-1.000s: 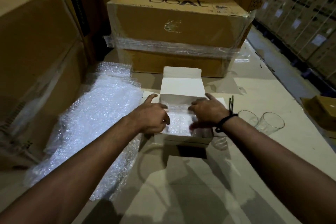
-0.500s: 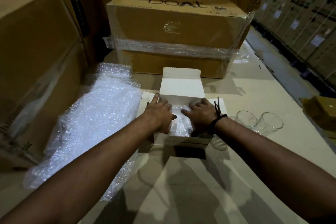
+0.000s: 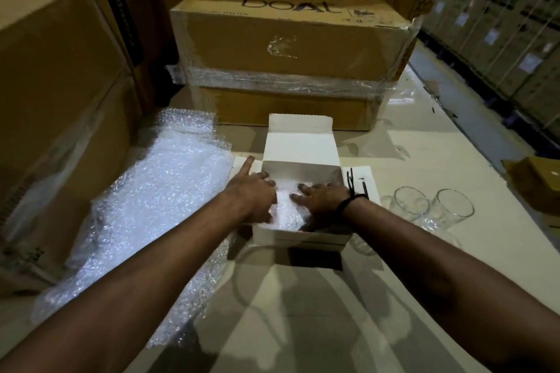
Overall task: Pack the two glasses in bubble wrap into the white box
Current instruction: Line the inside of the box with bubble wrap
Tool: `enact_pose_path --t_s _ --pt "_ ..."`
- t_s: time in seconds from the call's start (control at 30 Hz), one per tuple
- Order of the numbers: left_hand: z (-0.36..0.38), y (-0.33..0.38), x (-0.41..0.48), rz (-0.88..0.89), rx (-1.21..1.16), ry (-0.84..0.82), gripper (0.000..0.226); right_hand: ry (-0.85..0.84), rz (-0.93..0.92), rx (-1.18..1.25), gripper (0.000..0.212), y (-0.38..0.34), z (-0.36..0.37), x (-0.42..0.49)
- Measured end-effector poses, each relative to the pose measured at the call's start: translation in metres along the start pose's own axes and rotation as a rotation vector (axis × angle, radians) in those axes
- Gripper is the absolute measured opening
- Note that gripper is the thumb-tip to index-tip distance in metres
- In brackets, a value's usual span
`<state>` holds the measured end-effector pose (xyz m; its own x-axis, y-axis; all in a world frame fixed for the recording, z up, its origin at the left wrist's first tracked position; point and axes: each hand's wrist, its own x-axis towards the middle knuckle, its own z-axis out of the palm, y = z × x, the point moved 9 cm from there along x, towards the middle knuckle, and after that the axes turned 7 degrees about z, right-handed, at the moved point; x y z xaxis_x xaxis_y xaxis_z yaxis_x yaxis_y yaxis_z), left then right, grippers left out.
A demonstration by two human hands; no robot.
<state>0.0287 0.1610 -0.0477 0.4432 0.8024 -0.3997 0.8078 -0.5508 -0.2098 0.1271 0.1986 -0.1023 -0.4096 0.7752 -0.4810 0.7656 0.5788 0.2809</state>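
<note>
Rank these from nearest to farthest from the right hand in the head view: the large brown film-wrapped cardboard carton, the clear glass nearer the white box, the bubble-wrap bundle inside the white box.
1. The bubble-wrap bundle: inside the white box, with the right hand resting on it.
2. The clear glass: to the right, beyond the wrist.
3. The brown carton: at the back, behind the box.

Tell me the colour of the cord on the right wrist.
Black; the cord shows best in the head view, just behind the right hand.
</note>
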Motion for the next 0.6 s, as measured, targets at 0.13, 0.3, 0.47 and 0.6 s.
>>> enact_pose_path --t_s 0.13,0.3,0.47,0.6 --pt "-0.006 -0.001 -0.028 0.047 -0.092 0.185 0.039 0.021 -0.001 -0.048 0.09 -0.004 -0.012 0.0" --pt "0.013 0.014 -0.046 0.073 -0.091 0.202 0.085 0.236 -0.165 0.047 0.081 -0.038 -0.053 0.0" --pt "0.02 0.015 -0.046 0.039 -0.08 0.157 0.096 0.156 -0.188 -0.005 0.082 -0.057 -0.027 0.023" --pt "0.022 0.014 -0.046 0.023 -0.108 0.113 0.095 0.359 -0.262 -0.025 0.069 -0.061 -0.043 0.011"
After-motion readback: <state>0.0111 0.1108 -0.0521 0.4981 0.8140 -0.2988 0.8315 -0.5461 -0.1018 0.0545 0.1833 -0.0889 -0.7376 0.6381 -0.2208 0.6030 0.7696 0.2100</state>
